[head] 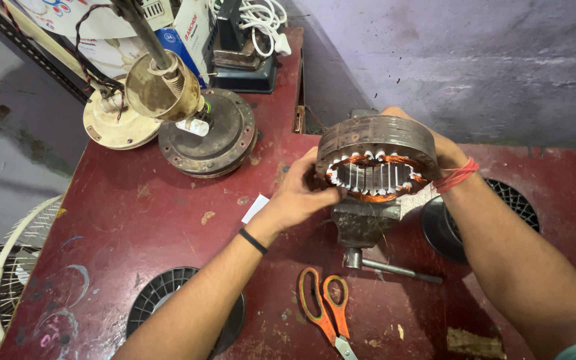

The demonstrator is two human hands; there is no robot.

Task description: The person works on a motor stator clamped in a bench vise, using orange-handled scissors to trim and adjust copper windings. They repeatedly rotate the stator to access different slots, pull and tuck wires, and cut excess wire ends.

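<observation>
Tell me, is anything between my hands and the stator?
Nothing visible. The left hand grips the stator on its left edge, the right hand wraps its far right side, both touching it above the vise.

The right hand (435, 143) was largely hidden behind the motor stator (376, 157); only its wrist and fingertips at the rim showed. The stator covered the top of the bench vise (363, 223), so the seating could not be judged. The scissors (325, 310) were cut off at the lower edge. The white fan guard (15, 267) ran out of frame left. A black spool (168, 297) lay partly under the left forearm.
</observation>
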